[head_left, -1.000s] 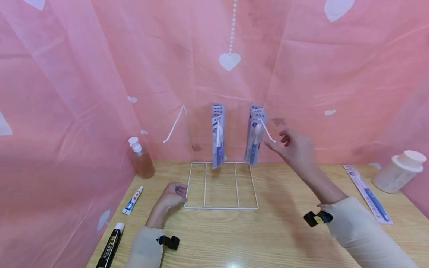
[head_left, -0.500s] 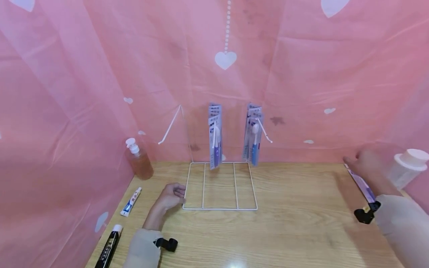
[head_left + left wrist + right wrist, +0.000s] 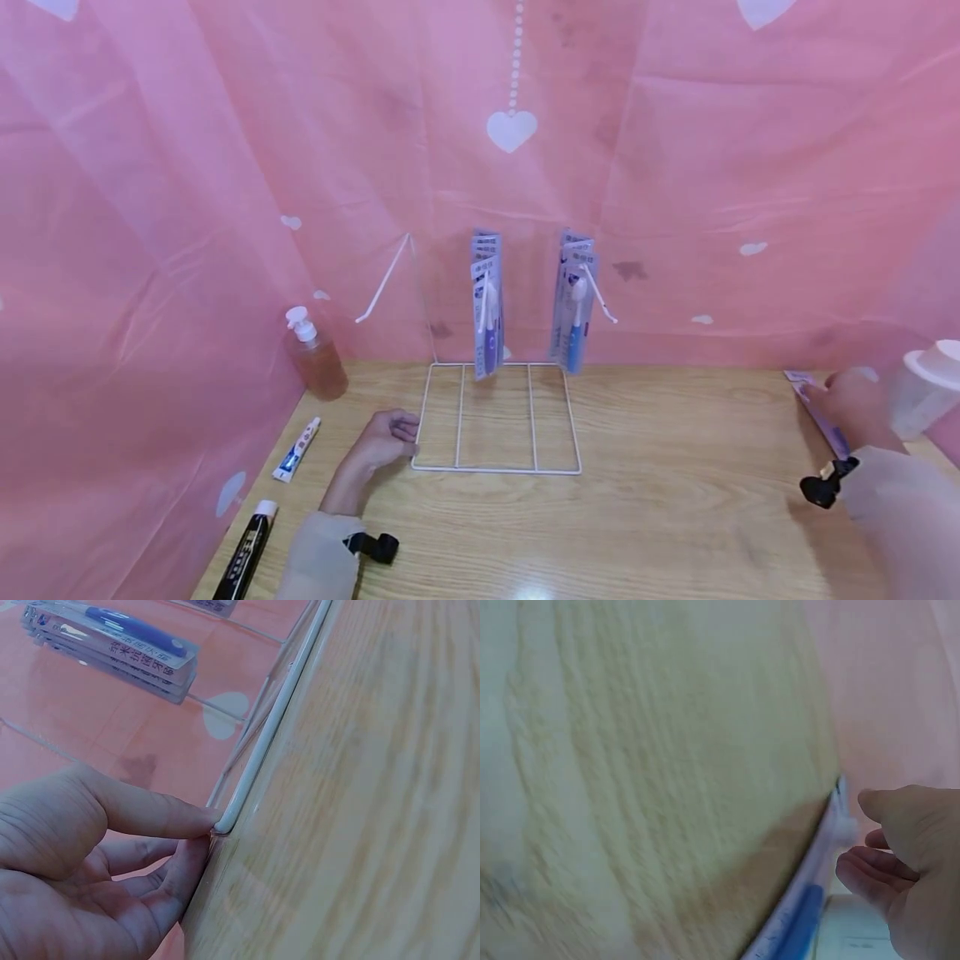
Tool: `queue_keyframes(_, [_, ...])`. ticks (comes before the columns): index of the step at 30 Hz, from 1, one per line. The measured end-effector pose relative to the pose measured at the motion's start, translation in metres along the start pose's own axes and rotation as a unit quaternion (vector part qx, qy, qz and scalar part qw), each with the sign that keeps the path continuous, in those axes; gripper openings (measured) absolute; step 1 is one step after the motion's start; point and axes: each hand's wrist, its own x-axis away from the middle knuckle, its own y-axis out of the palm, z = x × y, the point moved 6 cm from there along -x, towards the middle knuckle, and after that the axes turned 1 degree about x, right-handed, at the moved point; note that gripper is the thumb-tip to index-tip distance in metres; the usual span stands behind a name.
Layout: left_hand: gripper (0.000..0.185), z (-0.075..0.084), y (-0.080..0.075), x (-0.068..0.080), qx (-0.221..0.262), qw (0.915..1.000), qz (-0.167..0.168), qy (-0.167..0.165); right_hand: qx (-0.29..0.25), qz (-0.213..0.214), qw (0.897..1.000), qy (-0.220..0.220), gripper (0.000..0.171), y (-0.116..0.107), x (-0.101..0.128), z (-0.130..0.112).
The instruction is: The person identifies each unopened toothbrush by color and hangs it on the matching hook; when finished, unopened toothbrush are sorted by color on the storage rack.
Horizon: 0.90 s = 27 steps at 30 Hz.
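Observation:
My left hand (image 3: 384, 437) pinches the front left corner of a white wire rack (image 3: 495, 471); the left wrist view shows thumb and fingers at the bent wire (image 3: 262, 739). Packaged toothbrushes hang on two of its hooks: a purple-handled stack (image 3: 487, 312) in the middle and a blue-handled stack (image 3: 575, 312) on the right. At the far right my right hand (image 3: 858, 404) is over another packaged toothbrush (image 3: 832, 437) lying on the table. In the right wrist view, its thumb and fingers are apart beside the blue-handled pack (image 3: 802, 915), not closed round it.
A white hook (image 3: 384, 279) projects at the rack's left. Down the left side stand a pump bottle (image 3: 318, 367), a small toothpaste tube (image 3: 297, 450) and a black tube (image 3: 246, 550). A white container (image 3: 926, 392) is just right of my right hand. Pink cloth (image 3: 675, 167) hangs behind.
My right hand has moved from beside the right hook out to the far right and down over the lying toothbrush pack. The left hand keeps its place on the rack.

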Motion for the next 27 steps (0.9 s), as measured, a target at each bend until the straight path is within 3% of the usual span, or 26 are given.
queue_keyframes(6, [0.043, 0.002, 0.0, 0.0, 0.003, 1.0, -0.007, 0.003, -0.008, 0.028, 1.0, 0.012, 0.042, 0.006, 0.003, -0.003])
queue_keyframes(15, [0.042, 0.003, 0.001, -0.001, -0.005, 1.0, 0.0, -0.006, 0.008, 0.023, 0.999, 0.034, 0.025, 0.015, 0.002, 0.009])
queue_keyframes(24, [0.043, 0.002, -0.001, 0.001, 0.005, 1.0, 0.001, -0.002, 0.016, 0.042, 0.999, -0.018, 0.037, -0.015, -0.003, -0.037])
queue_keyframes(27, [0.043, 0.0, -0.001, 0.0, 0.004, 1.0, 0.002, 0.0, 0.006, 0.084, 0.996, -0.028, 0.036, -0.037, 0.002, -0.056])
